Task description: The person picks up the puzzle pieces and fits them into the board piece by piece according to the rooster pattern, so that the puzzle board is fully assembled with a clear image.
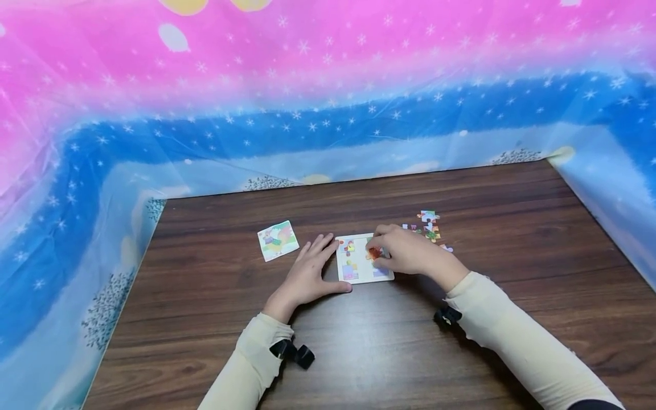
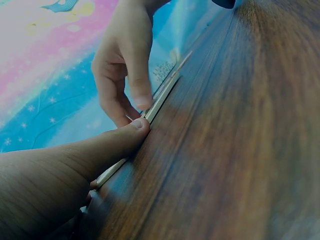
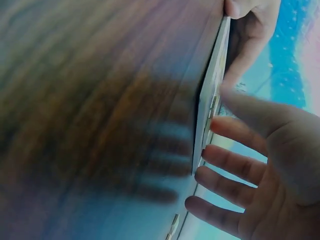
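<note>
A small white puzzle board [image 1: 361,280] lies on the table with several jigsaw pieces in its corners. My left hand [image 1: 306,277] rests at the board's left side, fingers spread and fairly straight; in the left wrist view its thumb [image 2: 134,131] touches the board's near edge. Over the right half of the board, my right hand [image 1: 407,250] pinches an orange-red puzzle piece [image 1: 374,254] between thumb and fingers. In the right wrist view the other fingers [image 3: 230,165] of that hand extend beside the board [image 3: 202,115]. The fingers partly hide the board's right side.
Several loose puzzle pieces [image 1: 431,232] lie to the right, beyond my right hand. A square picture card [image 1: 278,241] lies left of the board. The brown wooden table [image 1: 215,319] ends at a pink and blue snowflake-patterned cloth [image 1: 328,102] at the back and sides.
</note>
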